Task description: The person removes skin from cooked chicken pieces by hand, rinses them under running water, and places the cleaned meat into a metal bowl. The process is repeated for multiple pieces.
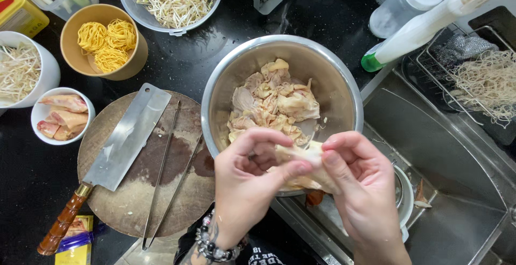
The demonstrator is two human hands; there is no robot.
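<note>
A pale chicken skin piece (303,155) is pinched between left hand (252,176) and right hand (357,182), fingers curled tight, just over the near rim of the steel bowl (344,90). Slip risk: wet skin could be dropped past the rim toward the sink (457,227) (right of bowl). Cleaver (126,139) is left of bowl on the round board (107,206).

Bright overhead light, glare on steel bowl (344,90) (soft shadows), sharp focus

A steel bowl (333,82) of chicken skin (271,101) sits mid-table (177,63); left of it, a cleaver (126,139) and tongs (169,173) lie on the chopping board (123,206); the sink (451,190) lies right.
</note>
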